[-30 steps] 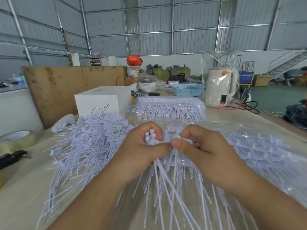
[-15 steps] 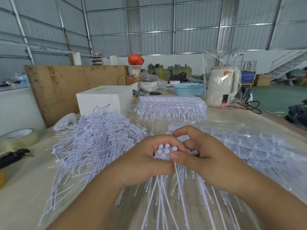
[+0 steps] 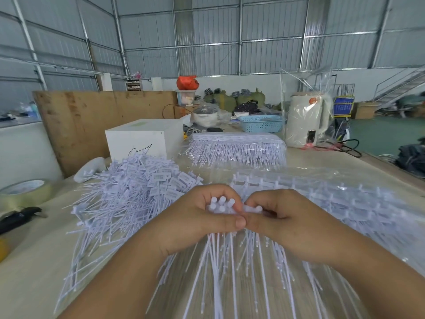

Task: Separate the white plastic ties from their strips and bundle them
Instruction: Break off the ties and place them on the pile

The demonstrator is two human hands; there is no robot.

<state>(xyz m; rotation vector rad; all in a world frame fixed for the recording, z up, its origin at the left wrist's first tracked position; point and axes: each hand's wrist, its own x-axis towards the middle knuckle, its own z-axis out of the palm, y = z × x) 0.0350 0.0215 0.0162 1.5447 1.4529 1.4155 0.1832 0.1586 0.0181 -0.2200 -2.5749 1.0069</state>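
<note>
Seeing tape roll [image 3: 24, 192] sitting far left on the table [image 3: 30, 268], loose pile of separated ties [image 3: 128, 192] lying just right of it. My left hand [image 3: 195, 224] is gripping a bundle of ties [image 3: 222, 203], heads up, tails fanning toward me. Right hand [image 3: 282, 224] is pinching a tie head [image 3: 251, 208] beside the bundle. Unseparated strips [image 3: 345, 203] are lying in clear plastic at right.

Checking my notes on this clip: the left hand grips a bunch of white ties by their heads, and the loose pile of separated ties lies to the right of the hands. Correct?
Not quite. The left hand does grip the bunch of white ties by their heads, but the head view shows the loose pile of separated ties lying to the left of the hands, not the right.
</note>
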